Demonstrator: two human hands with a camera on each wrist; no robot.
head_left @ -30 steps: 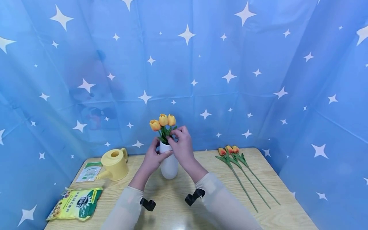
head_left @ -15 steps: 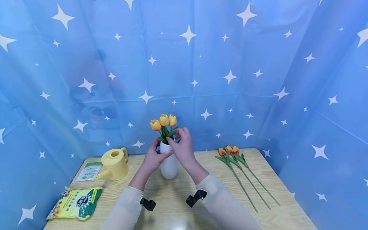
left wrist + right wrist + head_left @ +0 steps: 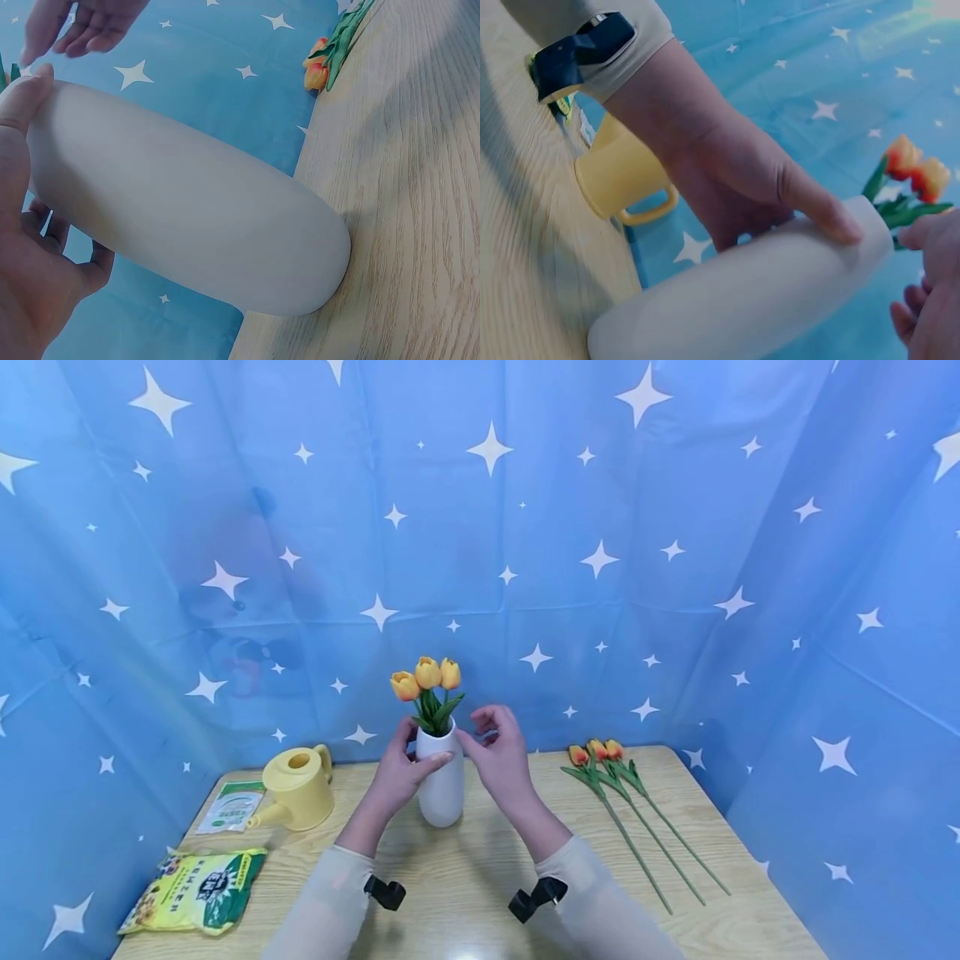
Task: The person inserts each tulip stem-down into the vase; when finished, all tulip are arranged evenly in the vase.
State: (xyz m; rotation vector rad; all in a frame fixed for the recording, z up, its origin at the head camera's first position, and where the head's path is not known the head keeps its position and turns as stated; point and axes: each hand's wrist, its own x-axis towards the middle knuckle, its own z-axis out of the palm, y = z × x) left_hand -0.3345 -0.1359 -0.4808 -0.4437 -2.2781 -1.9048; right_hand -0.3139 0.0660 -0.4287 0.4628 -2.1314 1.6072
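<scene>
A white vase (image 3: 441, 793) stands upright on the table with three yellow tulips (image 3: 427, 673) in its mouth. Around the vase's upper part, the left hand (image 3: 396, 772) grips it, thumb across the front; the left wrist view shows that hand (image 3: 30, 262) on the vase (image 3: 187, 195). Just right of the vase's rim, the right hand (image 3: 501, 756) holds nothing, its fingers loosely bent and apart from the leaves. In the right wrist view the left thumb presses the vase (image 3: 742, 300), and the right hand (image 3: 937, 292) is beside the leaves.
Three orange-red tulips (image 3: 597, 750) with long stems lie on the table (image 3: 750, 927) at the right. At the left are a yellow watering can (image 3: 302, 793), a small green-and-white packet (image 3: 232, 807) and a yellow-green bag (image 3: 197, 892). A starry blue curtain (image 3: 450, 568) hangs behind.
The right hand has let go of the leaves and moved right and slightly down, away from the vase. The left hand has kept its grip.
</scene>
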